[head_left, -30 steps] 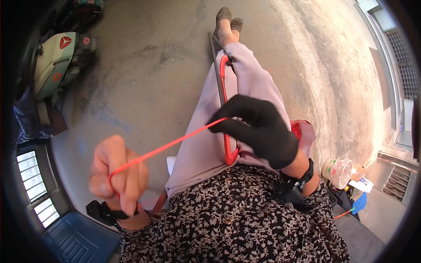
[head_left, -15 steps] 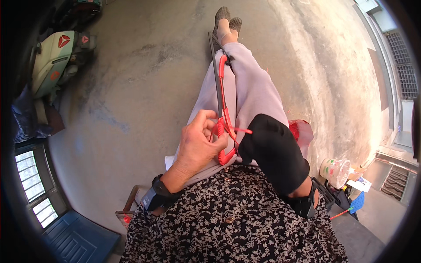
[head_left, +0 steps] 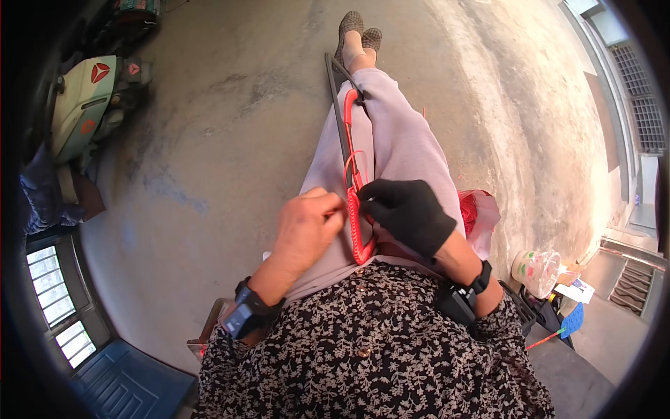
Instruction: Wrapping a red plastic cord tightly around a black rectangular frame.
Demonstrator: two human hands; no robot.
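Observation:
Along my lap and legs lies a long, narrow dark frame (head_left: 338,112) with one straight bar. Its other side is partly covered in red, and red cord (head_left: 356,222) is wrapped tightly round the end nearest my body. My bare left hand (head_left: 310,225) is closed at the left of this wrapped end, fingertips pinching red cord. A thin loop of the cord arcs above the hands. My right hand (head_left: 407,213), in a black glove, is closed at the right of the wrapped part, thumb and fingertips pressed against the cord; exactly what they grip is partly hidden.
A red bundle in a pale plastic bag (head_left: 479,216) sits by my right leg. Further right are a clear plastic-wrapped tub (head_left: 536,272) and a blue fly swatter (head_left: 572,320). A scooter (head_left: 87,105) stands at the far left, above a blue panel (head_left: 132,380).
My right hand has swung in from the right to the wrapped end. My left hand has shifted slightly left and down, and the loose cord now arcs higher up the frame.

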